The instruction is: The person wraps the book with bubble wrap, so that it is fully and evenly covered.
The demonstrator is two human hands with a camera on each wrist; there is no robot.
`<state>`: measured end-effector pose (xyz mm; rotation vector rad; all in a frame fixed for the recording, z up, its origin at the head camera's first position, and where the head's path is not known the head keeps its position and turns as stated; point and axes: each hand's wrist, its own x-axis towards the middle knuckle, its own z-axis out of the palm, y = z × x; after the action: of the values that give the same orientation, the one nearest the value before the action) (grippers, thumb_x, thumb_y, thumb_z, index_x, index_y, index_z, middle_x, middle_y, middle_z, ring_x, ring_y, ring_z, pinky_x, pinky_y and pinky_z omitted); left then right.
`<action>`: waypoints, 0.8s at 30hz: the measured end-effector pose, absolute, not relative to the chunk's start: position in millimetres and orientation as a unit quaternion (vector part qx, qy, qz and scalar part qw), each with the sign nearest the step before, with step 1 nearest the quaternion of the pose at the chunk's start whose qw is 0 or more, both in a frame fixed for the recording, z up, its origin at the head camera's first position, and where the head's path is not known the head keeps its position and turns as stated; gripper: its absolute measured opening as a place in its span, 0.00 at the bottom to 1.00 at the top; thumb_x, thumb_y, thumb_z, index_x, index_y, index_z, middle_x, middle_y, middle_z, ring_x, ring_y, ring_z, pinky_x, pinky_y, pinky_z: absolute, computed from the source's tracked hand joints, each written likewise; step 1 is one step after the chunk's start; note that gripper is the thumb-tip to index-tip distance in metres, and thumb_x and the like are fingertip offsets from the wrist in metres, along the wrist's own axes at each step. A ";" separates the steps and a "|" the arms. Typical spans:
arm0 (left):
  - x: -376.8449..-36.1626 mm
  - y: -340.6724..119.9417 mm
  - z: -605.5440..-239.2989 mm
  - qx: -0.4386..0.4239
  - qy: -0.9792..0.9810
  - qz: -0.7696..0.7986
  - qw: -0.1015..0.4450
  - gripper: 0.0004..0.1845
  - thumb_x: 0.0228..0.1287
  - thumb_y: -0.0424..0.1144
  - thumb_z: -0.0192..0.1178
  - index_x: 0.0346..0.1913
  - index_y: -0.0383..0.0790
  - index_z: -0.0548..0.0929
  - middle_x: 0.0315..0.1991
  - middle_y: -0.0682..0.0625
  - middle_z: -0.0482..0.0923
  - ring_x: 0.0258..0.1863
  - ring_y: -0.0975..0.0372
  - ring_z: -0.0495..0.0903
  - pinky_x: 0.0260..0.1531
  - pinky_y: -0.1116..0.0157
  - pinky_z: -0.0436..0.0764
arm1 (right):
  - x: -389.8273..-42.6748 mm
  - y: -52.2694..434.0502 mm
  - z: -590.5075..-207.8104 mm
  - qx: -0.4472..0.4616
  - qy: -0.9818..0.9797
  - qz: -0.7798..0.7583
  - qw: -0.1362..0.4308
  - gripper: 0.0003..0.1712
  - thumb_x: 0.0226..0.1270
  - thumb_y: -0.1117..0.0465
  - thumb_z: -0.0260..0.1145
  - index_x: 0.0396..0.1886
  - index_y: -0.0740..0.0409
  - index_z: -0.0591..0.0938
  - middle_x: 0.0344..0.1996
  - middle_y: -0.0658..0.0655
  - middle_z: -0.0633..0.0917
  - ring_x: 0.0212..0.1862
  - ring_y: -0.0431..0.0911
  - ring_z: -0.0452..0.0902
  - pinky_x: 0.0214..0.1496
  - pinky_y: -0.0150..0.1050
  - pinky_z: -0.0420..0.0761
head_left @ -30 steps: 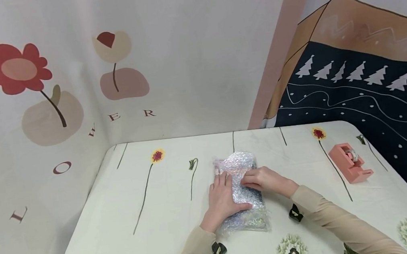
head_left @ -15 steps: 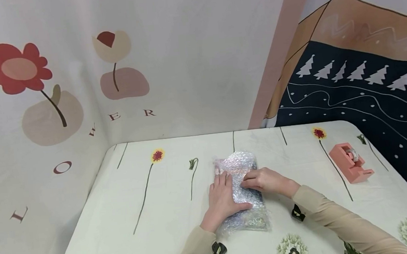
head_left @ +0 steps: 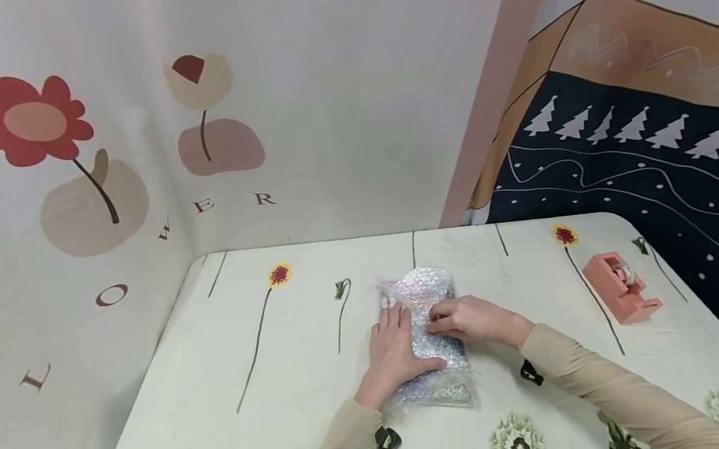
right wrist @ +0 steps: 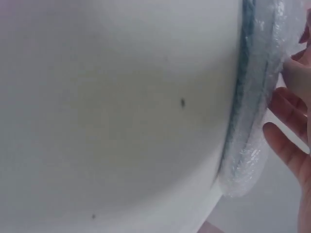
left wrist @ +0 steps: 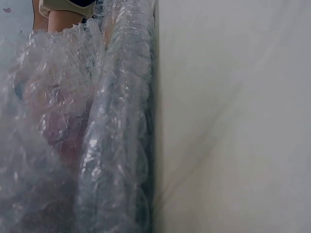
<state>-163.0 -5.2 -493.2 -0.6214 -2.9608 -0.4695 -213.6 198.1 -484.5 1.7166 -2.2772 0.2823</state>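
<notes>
A flat parcel wrapped in bubble wrap (head_left: 425, 286) lies in the middle of the table (head_left: 283, 374). My left hand (head_left: 395, 353) lies flat on its left half, fingers straight and pointing away from me, pressing it down. My right hand (head_left: 464, 319) reaches in from the right, with its fingertips resting on the wrap beside the left hand's fingers. The left wrist view is filled by the bubble wrap (left wrist: 97, 145) lying on the cloth (left wrist: 233, 121). In the right wrist view the parcel's edge (right wrist: 252, 121) shows, with my fingers (right wrist: 286, 141) lying over it.
A pink tape dispenser (head_left: 622, 287) stands at the right side of the table. Printed fabric walls close off the back and left. The table's right edge drops beside a dark hanging with white trees (head_left: 649, 156). The flowered tablecloth is bare left of the parcel.
Both hands stay on the parcel. The right forearm has shifted very slightly; nothing else moved.
</notes>
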 end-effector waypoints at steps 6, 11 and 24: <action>-163.1 -5.2 -494.6 -0.204 -0.966 -0.151 0.042 0.61 0.32 0.74 0.66 0.65 0.30 0.66 0.65 0.38 0.62 0.65 0.46 0.61 0.49 0.55 0.72 | -207.7 206.9 -483.0 0.575 -0.797 0.158 0.098 0.13 0.54 0.66 0.69 0.42 0.59 0.86 0.42 0.59 0.83 0.44 0.48 0.80 0.47 0.39 0.80; -163.0 -6.0 -494.5 -0.205 -0.966 -0.150 0.047 0.61 0.31 0.74 0.66 0.64 0.30 0.67 0.65 0.37 0.63 0.64 0.46 0.61 0.48 0.56 0.72 | -203.5 211.9 -488.2 0.561 -0.804 0.180 0.087 0.13 0.56 0.65 0.67 0.42 0.59 0.86 0.47 0.61 0.81 0.46 0.48 0.79 0.50 0.43 0.79; -162.7 -5.9 -493.9 -0.205 -0.966 -0.154 0.045 0.61 0.31 0.73 0.66 0.64 0.29 0.66 0.65 0.38 0.62 0.64 0.47 0.61 0.48 0.56 0.72 | -195.8 214.9 -487.9 0.515 -0.825 0.225 0.056 0.09 0.55 0.66 0.67 0.37 0.59 0.87 0.48 0.62 0.81 0.49 0.51 0.79 0.51 0.48 0.78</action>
<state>-162.7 -5.9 -493.9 -0.6259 -2.9498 -0.4708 -195.8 214.9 -487.9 1.5613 -2.5046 0.6837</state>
